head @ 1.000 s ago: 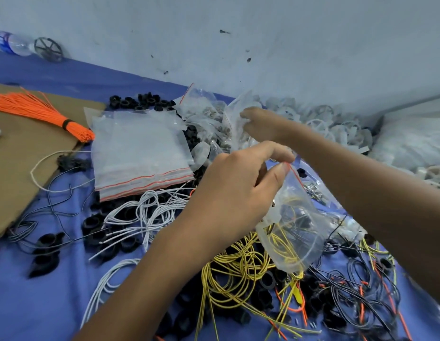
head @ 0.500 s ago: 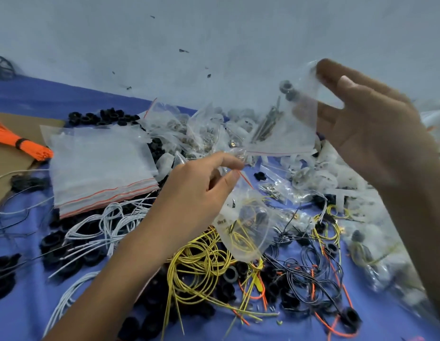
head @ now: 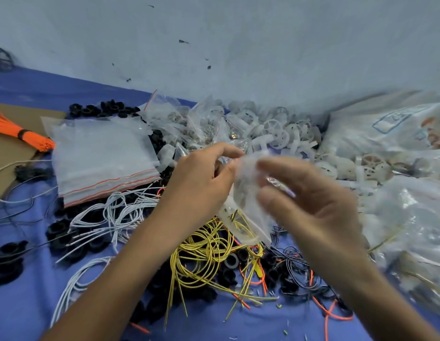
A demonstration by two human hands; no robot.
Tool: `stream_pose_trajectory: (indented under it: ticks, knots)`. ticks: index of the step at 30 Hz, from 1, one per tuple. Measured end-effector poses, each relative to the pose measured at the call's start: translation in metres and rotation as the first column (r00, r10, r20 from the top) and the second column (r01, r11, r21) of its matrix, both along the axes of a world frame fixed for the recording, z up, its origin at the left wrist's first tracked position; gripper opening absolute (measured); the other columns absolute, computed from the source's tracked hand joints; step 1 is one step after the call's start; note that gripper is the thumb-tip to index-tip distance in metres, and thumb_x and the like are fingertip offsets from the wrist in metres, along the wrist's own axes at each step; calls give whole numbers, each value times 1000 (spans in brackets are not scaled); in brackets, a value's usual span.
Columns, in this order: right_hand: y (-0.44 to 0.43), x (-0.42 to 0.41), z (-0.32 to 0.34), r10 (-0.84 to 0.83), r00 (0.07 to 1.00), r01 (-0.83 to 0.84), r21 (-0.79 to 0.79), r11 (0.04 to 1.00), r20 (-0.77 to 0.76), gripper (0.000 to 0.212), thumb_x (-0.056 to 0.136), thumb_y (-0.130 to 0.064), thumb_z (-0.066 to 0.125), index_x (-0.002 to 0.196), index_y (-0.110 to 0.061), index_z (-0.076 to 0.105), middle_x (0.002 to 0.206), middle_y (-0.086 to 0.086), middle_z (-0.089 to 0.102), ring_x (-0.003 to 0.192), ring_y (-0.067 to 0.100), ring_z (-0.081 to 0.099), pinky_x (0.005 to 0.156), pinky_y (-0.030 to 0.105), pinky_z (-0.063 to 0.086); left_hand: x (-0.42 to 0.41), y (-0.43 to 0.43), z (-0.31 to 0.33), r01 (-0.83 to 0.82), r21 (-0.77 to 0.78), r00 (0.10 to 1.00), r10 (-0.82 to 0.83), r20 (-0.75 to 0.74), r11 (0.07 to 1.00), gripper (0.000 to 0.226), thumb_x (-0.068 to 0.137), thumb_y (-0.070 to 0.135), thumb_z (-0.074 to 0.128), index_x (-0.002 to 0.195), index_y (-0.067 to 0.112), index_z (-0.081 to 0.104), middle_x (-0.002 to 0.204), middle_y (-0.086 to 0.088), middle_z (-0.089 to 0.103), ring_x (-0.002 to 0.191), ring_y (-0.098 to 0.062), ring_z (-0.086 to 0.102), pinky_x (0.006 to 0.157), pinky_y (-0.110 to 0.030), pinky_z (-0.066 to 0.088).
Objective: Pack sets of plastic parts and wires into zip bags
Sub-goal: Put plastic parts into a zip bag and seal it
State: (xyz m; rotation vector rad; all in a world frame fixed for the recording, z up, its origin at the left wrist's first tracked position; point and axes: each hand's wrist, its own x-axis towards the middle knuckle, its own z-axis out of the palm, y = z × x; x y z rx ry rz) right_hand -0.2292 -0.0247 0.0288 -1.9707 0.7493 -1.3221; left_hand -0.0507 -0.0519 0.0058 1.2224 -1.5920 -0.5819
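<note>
1. The left hand (head: 201, 185) pinches the top edge of a clear zip bag (head: 241, 200) between thumb and forefinger, the other fingers curled under. The bag hangs in the air at mid-scene, between the two hands and above the tangle of yellow wires (head: 204, 252); some yellow wire shows in its lower part.
2. The right hand (head: 315, 203) is just right of the bag with its fingers partly spread. It is motion-blurred with clear plastic across the fingertips, so I cannot tell whether it grips anything.
3. Risk: the bag is held by one pinch only, so a push from the right hand could likely fold the mouth closed or pull it free, spilling the contents into the pile below.
4. Risk: anything dropped would probably be lost among the loose black plastic parts (head: 63, 232), white wires (head: 115, 212) and black wires (head: 295, 267); a stray wire end could also catch on the bag.
5. The surface is a blue cloth (head: 24, 303), crowded. At far left lie a sheet of cardboard (head: 7, 156) and an orange bundle (head: 22, 134); a stack of empty zip bags (head: 103, 153) sits left of the hands.
6. White wheels (head: 275, 134) are heaped at the far side, and large plastic sacks (head: 386, 129) fill the right.
7. A pale, marked wall (head: 238, 45) rises directly behind the heap
</note>
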Motion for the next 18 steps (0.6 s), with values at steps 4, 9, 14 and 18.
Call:
stream_pose_trajectory:
  ticks: [4, 9, 14, 18]
  knots:
    - [-4, 10, -39, -159, 847, 29, -255, 967, -507, 24, 92, -13, 65, 115, -20, 68, 117, -8, 61, 107, 7, 61, 89, 23, 48, 1, 1, 1, -19, -30, 1000, 18, -14, 999, 13, 98, 32, 55, 102, 33, 68, 55, 1, 58, 45, -5, 44, 46, -14, 29]
    - [-27, 33, -29, -152, 556, 61, -142, 988, -817, 34, 96, -20, 34, 120, -8, 54, 123, 10, 55, 101, 29, 55, 80, 39, 47, -6, 7, 3, 53, -32, 988, -48, 147, 998, 13, 96, 33, 58, 104, 37, 68, 54, 16, 53, 57, 2, 51, 62, -5, 32]
    - [-34, 56, -8, -58, 107, 15, -57, 998, -993, 33, 101, -9, 43, 130, -1, 55, 134, 19, 55, 116, 31, 51, 78, 28, 27, -6, 11, 6, 79, -65, 979, -65, 191, 995, 14, 96, 35, 59, 105, 40, 68, 53, 10, 53, 61, -1, 55, 70, 0, 31]
    - [-26, 39, 2, -151, 273, -162, -200, 966, -950, 26, 98, -10, 42, 119, -8, 57, 124, 10, 56, 89, 16, 43, 71, 16, 21, 6, 6, 8, 72, -38, 990, -67, 127, 997, 15, 96, 34, 60, 107, 38, 68, 53, 7, 51, 50, -4, 48, 50, -14, 31]
